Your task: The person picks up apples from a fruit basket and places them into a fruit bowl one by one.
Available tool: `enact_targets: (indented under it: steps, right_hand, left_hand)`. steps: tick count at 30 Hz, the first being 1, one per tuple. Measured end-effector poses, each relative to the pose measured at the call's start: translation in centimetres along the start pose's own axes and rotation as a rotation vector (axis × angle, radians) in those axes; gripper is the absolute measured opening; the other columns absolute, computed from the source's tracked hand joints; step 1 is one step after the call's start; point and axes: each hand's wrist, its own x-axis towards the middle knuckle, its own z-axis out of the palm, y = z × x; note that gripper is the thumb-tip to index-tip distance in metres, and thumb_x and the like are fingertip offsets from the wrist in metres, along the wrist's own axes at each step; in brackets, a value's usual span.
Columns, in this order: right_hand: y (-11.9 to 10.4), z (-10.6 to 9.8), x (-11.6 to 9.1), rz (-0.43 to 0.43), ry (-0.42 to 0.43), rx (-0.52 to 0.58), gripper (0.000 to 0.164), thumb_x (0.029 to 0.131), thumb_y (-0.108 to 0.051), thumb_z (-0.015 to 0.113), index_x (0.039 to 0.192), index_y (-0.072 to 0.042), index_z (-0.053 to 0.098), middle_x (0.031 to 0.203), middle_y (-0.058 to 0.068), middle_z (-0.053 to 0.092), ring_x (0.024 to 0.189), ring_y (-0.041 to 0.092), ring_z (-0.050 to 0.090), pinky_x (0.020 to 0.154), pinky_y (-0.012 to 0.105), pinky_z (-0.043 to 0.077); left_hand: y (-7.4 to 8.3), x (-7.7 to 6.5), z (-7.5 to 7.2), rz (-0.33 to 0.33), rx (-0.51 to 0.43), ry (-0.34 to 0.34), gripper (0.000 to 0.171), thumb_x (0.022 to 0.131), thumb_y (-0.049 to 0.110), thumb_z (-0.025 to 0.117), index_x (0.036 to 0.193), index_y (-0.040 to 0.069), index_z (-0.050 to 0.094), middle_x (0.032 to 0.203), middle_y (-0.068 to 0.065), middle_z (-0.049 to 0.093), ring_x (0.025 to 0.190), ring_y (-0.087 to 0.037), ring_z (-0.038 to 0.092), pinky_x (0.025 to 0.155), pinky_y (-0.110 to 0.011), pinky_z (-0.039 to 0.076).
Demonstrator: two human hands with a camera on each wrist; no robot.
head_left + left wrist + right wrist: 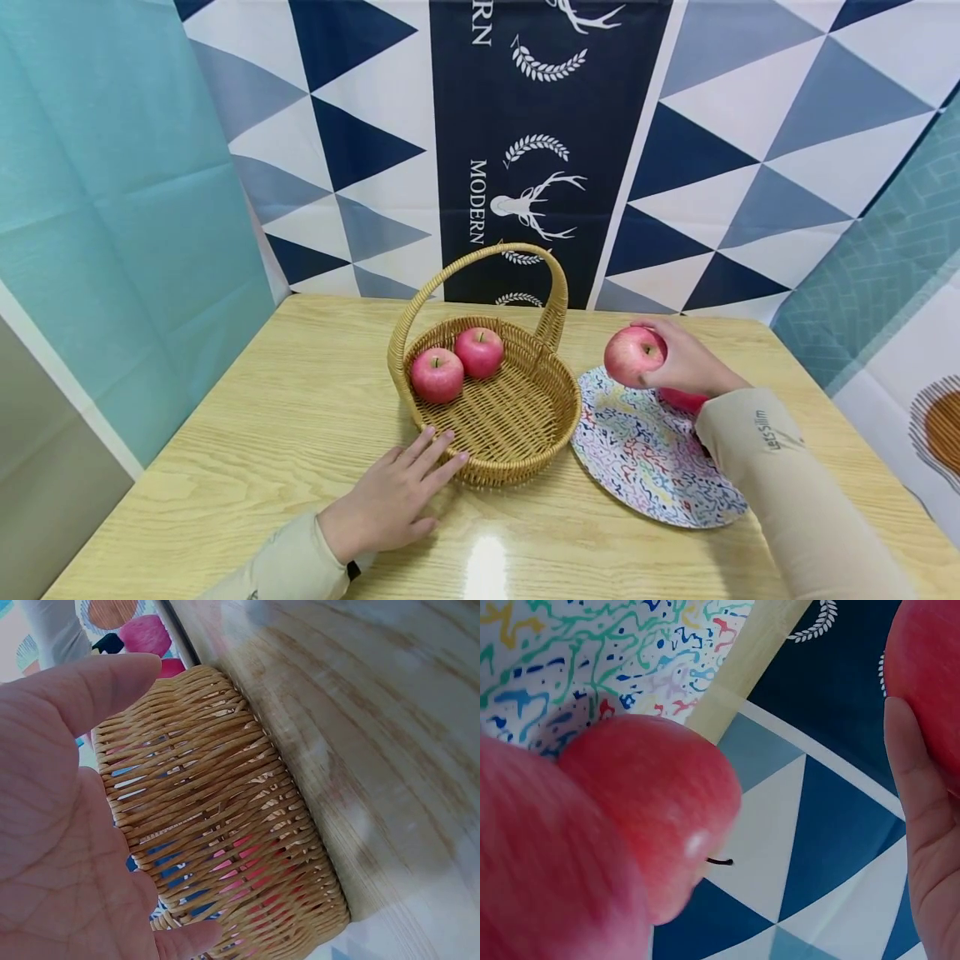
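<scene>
In the head view my right hand (690, 363) grips a red apple (630, 357) above the patterned round plate (645, 467). The right wrist view shows this held apple (934, 682) at the right edge, with two more apples near the plate; the farther apple (652, 802) has a dark stem. My left hand (393, 498) lies with fairly straight fingers at the near-left rim of the wicker basket (491, 472). Its palm faces the woven wall (210, 787) in the left wrist view. Inside the basket, toward the back left, sit two apples (437, 375).
The basket's tall arched handle (510, 247) rises over it. Both basket and plate stand on a light wooden table (247, 442), side by side. A patterned cloth (555, 108) hangs behind the table's back edge. A round brown-and-white item (941, 429) shows at the far right.
</scene>
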Motion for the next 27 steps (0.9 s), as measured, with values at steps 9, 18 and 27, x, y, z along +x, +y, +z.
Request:
enact_targets:
  steps: [9,18,27]
  right_hand:
    - [0.6,0.9,0.4,0.018,0.050,0.051,0.084,0.067,-0.017,0.077,0.139,0.001,0.038,0.130,0.024,0.044,0.114,0.042,0.042,0.079,0.051,0.053]
    - [1.0,1.8,0.4,0.169,0.069,0.088,0.089,0.072,-0.021,0.074,0.145,-0.001,0.028,0.139,0.030,0.034,0.120,0.049,0.035,0.089,0.061,0.044]
    - [1.5,3.8,0.4,0.235,0.175,0.193,0.088,0.077,-0.022,0.071,0.148,0.000,0.025,0.142,0.031,0.031,0.122,0.048,0.035,0.092,0.061,0.042]
  left_hand:
    - [0.1,-0.2,0.0,-0.010,-0.010,-0.004,0.080,0.082,0.042,0.072,0.147,0.010,0.037,0.150,-0.019,0.035,0.136,-0.038,0.034,0.092,-0.047,0.047]
    - [0.1,-0.4,-0.2,-0.013,-0.006,-0.004,0.080,0.082,0.042,0.072,0.147,0.010,0.038,0.150,-0.019,0.035,0.136,-0.038,0.034,0.092,-0.048,0.047]
    - [0.0,-0.1,-0.4,-0.017,-0.020,-0.035,0.077,0.084,0.041,0.069,0.147,0.011,0.037,0.151,-0.016,0.034,0.138,-0.036,0.031,0.094,-0.048,0.045]
